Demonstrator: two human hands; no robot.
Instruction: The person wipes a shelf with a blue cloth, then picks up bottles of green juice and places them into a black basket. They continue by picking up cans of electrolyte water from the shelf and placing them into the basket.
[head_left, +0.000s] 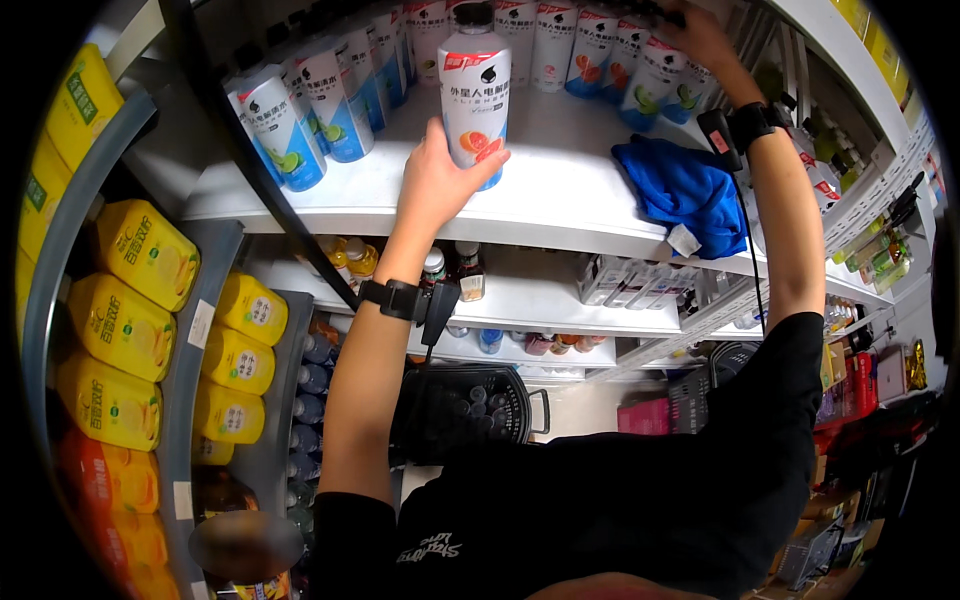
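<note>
My left hand point(440, 175) is wrapped around the lower part of a white and blue drink bottle point(476, 95) with a dark cap and a grapefruit picture. The bottle stands upright by the front of the white shelf point(560, 185). At the far right, my right hand point(697, 38) reaches to the back row, its fingers closed at the dark cap of a lime-pictured drink bottle point(655, 85). Its fingertips are partly lost among the caps. A crumpled blue cloth point(685, 195) lies on the shelf below my right forearm.
More lime-pictured bottles point(280, 130) stand at the shelf's left, and a row of similar bottles point(553, 50) lines the back. Yellow jugs point(120, 325) fill a rack on the left. Beneath are a lower shelf point(540, 290) with cartons and a black basket point(515, 400) holding bottles.
</note>
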